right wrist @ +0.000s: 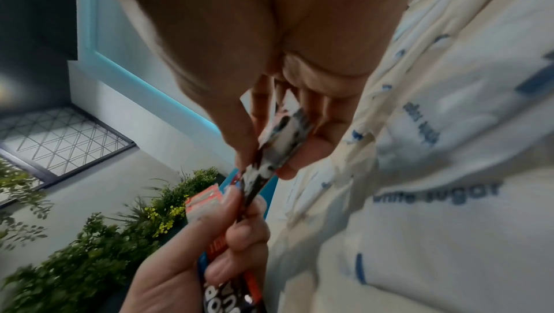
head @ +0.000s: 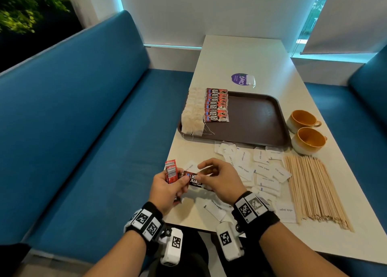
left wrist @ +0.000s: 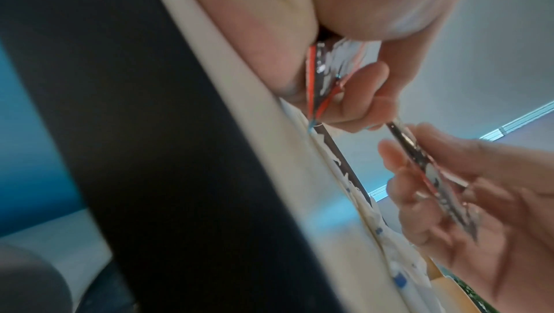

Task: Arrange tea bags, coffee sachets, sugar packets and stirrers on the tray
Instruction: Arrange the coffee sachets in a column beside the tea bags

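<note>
Coffee sachet point(head: 193, 177): being pinched at both ends, hovering just above the counter's point(head: 247, 58) near left corner.
Right hand point(head: 222, 180): fingers point(right wrist: 315, 147) curling round the sachet's right end.
Left hand point(head: 167, 189): fingers point(left wrist: 362, 95) gripping a small stack of sachets point(head: 171, 171) while also pinching the single sachet's left end.
Tray point(head: 255, 117): sitting mid-counter; tea bags point(head: 193, 111) lining its left edge, a row of coffee sachets point(head: 216, 105) lying just beside them.
Sugar packets point(head: 259, 172): lying scattered between the tray and the near edge.
Stirrers point(head: 314, 188): lying bundled toward the right edge.
Cups point(head: 307, 140): standing right of the tray.
</note>
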Motion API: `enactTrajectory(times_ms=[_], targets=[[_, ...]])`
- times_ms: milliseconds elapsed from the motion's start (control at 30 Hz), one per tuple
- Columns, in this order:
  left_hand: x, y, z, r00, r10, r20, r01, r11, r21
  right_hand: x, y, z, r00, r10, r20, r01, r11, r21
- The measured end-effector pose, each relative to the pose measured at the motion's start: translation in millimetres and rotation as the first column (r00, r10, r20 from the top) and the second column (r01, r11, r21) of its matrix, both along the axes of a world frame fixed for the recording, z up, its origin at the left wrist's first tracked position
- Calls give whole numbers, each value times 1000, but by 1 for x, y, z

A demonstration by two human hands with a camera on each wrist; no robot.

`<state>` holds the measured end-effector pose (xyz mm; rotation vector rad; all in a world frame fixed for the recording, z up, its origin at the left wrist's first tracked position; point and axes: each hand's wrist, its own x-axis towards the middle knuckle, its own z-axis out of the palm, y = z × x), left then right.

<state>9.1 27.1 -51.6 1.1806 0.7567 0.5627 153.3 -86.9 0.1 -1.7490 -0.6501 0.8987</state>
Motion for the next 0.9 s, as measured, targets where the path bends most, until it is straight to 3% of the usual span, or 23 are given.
enactTrajectory(times_ms=[200, 333, 600, 700, 900], targets=[[5, 1, -6, 997, 43, 57, -41, 999, -22, 13, -15, -4, 987, -61, -151, 64, 998, 11], [6, -1, 3, 992, 71, 100, -65, 996, -66, 31, -13, 2, 985, -125, -120, 130, 991, 28], [2, 6, 2, 941, 113, 319, -10, 951, -309, 145, 50, 24, 907, -399, -135, 414, 904, 107], [3, 9, -2, 926, 140, 351, -11, 938, -346, 180, 73, 16, 903, -428, -42, 429, 903, 26], [5, 8, -2, 943, 129, 308, -32, 954, -299, 203, 114, 1, 914, -395, -93, 379, 913, -150]])
